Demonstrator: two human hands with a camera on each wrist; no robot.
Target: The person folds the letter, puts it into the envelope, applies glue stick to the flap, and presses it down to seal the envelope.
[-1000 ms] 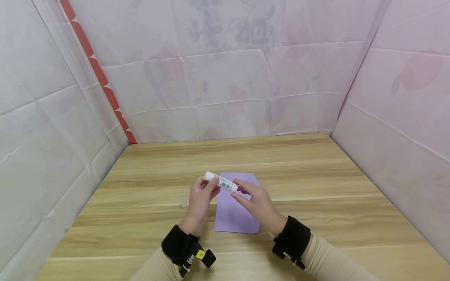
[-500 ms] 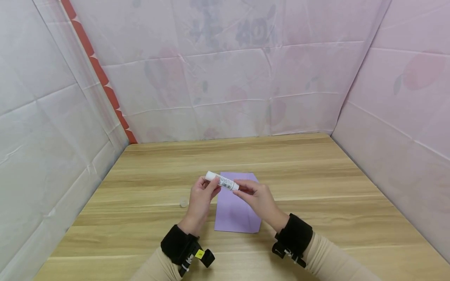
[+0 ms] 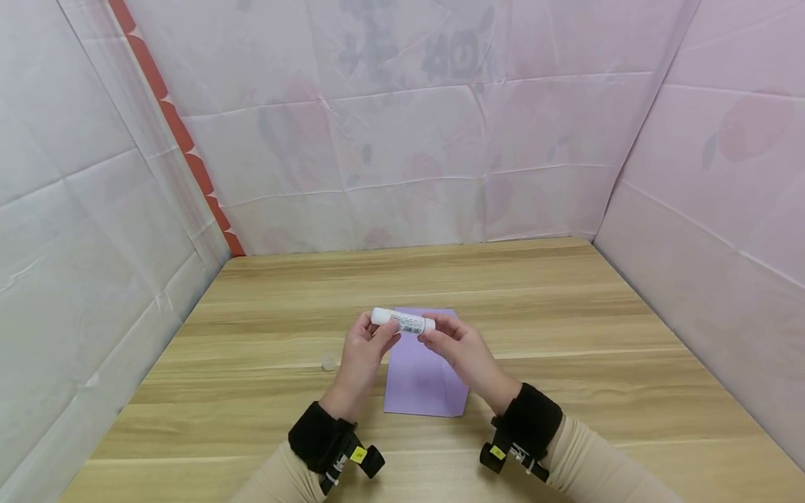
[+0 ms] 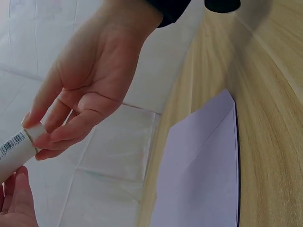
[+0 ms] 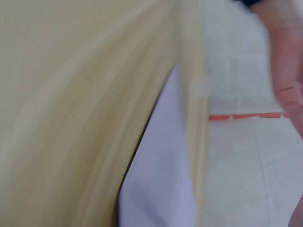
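Left hand point(image 3: 361, 353) pinching one end of white glue stick point(image 3: 402, 321), right hand point(image 3: 462, 349) pinching the other end. Stick held level between them, above far edge of purple paper point(image 3: 423, 381) on wooden table point(image 3: 566, 349).

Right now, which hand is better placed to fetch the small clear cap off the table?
Left, probably. The clear cap lies on the table just outside the left hand, which grips the glue stick. The right hand pinches its other end, over the purple paper, farther away.
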